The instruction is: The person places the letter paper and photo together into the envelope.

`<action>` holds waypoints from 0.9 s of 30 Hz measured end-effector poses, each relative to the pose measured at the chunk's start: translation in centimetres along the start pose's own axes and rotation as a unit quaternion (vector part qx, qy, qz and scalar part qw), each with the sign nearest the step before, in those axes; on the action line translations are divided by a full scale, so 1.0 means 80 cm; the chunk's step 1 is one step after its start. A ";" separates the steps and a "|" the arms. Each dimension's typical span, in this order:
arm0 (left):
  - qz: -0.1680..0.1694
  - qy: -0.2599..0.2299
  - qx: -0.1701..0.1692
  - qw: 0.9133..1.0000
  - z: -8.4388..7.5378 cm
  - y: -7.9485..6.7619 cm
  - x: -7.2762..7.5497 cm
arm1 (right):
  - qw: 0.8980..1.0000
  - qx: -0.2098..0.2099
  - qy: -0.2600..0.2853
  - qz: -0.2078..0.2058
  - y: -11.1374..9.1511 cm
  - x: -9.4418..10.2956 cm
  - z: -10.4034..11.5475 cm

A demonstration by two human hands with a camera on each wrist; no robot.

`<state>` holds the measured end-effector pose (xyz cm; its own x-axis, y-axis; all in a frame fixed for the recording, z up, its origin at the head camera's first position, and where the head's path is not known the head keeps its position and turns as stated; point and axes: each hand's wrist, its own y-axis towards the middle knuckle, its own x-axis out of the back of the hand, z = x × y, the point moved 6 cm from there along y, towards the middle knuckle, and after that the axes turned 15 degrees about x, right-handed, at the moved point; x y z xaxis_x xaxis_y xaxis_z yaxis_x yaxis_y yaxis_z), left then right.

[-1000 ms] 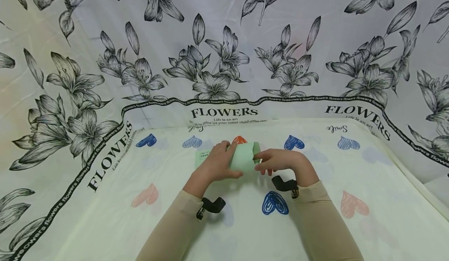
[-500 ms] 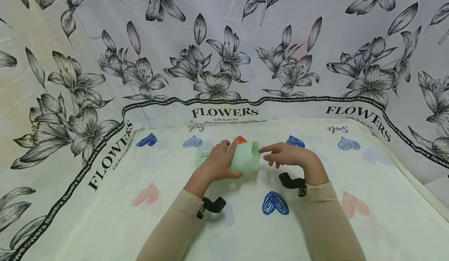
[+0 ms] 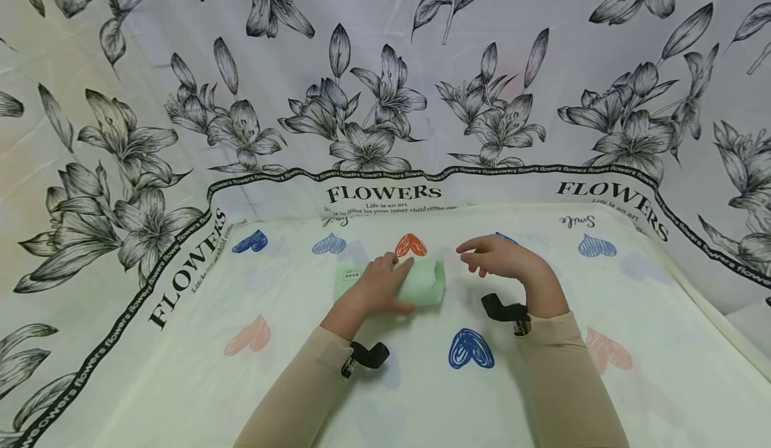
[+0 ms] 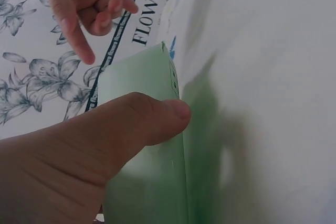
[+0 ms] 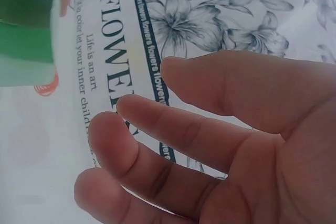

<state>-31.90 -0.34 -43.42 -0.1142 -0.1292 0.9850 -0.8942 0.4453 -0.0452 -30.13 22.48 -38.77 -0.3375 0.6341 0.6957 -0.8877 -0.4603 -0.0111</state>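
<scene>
A light green paper box [image 3: 426, 282] lies sideways in the middle of the table, its flapped end opening to the right. My left hand [image 3: 376, 287] grips the box from above, fingers over the far side and thumb along the near side. The left wrist view shows that thumb [image 4: 157, 119] across the edge of the green box [image 4: 139, 74]. To the right, apart from the box, my right hand [image 3: 502, 257] hovers with its fingers loosely bent and nothing between them. In the right wrist view, the box's open end [image 5: 23, 69] shows a darker green inside.
A white cloth [image 3: 530, 381] printed with hearts covers the table. Behind it hangs a curtain [image 3: 385, 146] with black flowers and lettering. Each wrist carries a black camera mount, such as the left one [image 3: 370, 355].
My right hand has drawn away from the box's open end, to the right and slightly up. The box has shifted a little towards me under my left hand, baring the red heart behind it.
</scene>
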 end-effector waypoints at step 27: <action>0.126 -0.096 0.059 0.986 0.000 0.004 -0.036 | 1.000 -0.019 0.009 0.002 -0.001 0.004 -0.005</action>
<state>-31.83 0.19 -46.30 -0.4085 -0.1975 0.8911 -0.8698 0.3802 -0.3144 -30.26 22.96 -38.81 -0.3467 0.6428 0.6831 -0.8975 -0.4390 -0.0425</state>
